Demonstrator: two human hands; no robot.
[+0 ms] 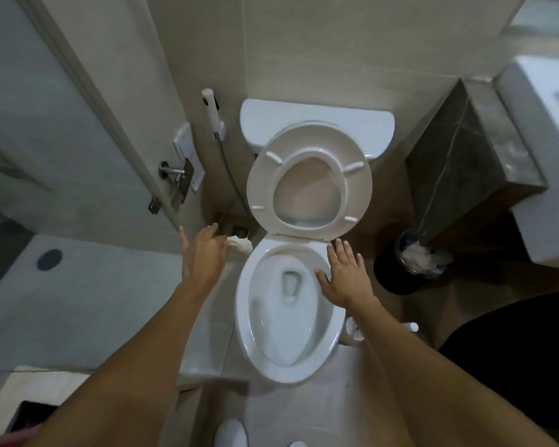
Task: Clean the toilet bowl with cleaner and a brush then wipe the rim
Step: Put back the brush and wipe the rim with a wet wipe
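The white toilet bowl (255,330) stands below me, seat and lid (262,175) raised against the tank (317,117). Water sits in the bottom of the bowl. My left hand (204,256) reaches out left of the bowl with fingers spread, holding nothing, its fingertips close to a white object (241,245) on the floor by the wall. My right hand (344,274) hovers open over the bowl's right rim, fingers straight. A white bottle or container (355,332) shows on the floor right of the bowl, partly hidden by my right arm.
A bidet sprayer (211,106) with its hose hangs on the wall left of the tank. A door with a metal handle (172,171) stands at left. A black bin (410,262) lined with a bag sits right of the toilet, under a counter with a sink (549,175).
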